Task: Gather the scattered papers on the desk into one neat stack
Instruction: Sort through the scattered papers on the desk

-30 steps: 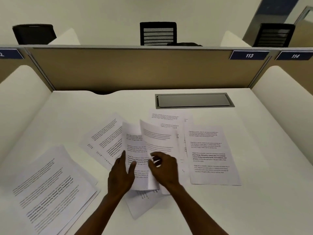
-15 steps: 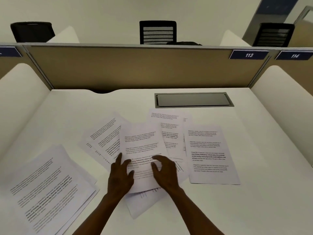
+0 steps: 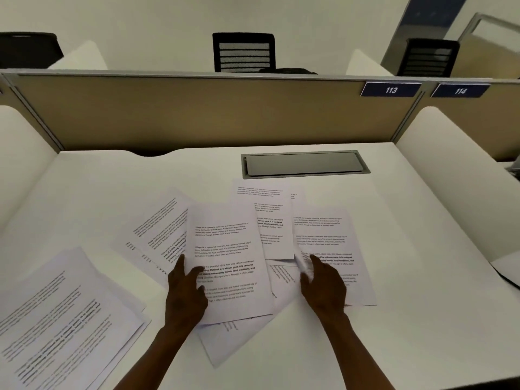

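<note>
Printed white sheets lie scattered on the white desk (image 3: 408,342). My left hand (image 3: 185,294) rests flat on the left edge of the central sheet (image 3: 228,249), thumb on the page. My right hand (image 3: 323,285) touches the left edge of the right sheet (image 3: 337,237), which curls up a little at my fingertips. More sheets fan out to the left (image 3: 160,229), lie behind (image 3: 261,204) and stick out below (image 3: 233,342). A separate pile of papers (image 3: 64,319) sits at the near left.
A grey cable-tray lid (image 3: 305,164) is set into the desk behind the papers. A tan partition (image 3: 211,114) closes the back and white curved dividers (image 3: 455,164) close both sides. Black chairs stand beyond the partition.
The lifted sheet was laid flat on the central pile. My right hand then moved right to the edge of the right sheet. My left hand stayed on the central sheet.
</note>
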`<state>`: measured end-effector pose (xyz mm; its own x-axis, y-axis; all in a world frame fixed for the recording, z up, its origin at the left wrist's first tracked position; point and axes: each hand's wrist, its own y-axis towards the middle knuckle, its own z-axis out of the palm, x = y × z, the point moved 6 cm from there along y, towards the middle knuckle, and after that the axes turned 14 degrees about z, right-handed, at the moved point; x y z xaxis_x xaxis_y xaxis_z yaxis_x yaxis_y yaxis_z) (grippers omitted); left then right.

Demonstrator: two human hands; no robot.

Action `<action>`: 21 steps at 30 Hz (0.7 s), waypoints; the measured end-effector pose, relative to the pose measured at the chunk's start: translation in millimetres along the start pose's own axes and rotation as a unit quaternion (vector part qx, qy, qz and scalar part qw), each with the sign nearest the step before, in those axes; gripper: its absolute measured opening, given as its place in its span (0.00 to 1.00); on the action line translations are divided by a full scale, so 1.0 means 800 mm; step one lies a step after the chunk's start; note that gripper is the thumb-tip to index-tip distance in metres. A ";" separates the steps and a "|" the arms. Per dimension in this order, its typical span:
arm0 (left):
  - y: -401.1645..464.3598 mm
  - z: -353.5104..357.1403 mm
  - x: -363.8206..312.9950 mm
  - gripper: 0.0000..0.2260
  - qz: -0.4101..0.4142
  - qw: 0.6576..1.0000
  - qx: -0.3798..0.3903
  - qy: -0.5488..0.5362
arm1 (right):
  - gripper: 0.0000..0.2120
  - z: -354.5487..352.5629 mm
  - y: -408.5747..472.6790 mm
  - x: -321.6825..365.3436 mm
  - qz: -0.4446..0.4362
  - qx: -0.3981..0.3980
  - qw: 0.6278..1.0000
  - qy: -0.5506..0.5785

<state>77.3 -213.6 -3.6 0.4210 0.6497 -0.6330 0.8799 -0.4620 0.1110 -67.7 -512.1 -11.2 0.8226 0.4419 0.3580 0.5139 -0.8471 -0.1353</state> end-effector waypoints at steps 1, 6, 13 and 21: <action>0.000 -0.001 0.000 0.19 -0.003 1.000 -0.001 -0.005 | 0.23 -0.008 -0.001 0.001 -0.001 -0.021 1.000 0.012; -0.002 -0.008 0.006 0.20 -0.043 0.997 -0.011 -0.056 | 0.06 -0.055 0.004 -0.016 0.079 -0.098 0.982 0.139; -0.005 -0.016 0.013 0.17 -0.103 0.983 -0.037 -0.148 | 0.12 -0.065 -0.009 0.033 0.060 -0.039 0.952 0.299; -0.008 -0.027 0.005 0.17 -0.159 0.964 -0.081 -0.199 | 0.17 0.030 -0.112 0.170 -0.143 0.116 0.961 0.205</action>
<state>78.0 -194.8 10.0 0.0339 0.4450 -0.8949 0.9868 -0.1566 -0.0405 4.3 -368.7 27.2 0.4997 0.4525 0.7386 0.7842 -0.5986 -0.1638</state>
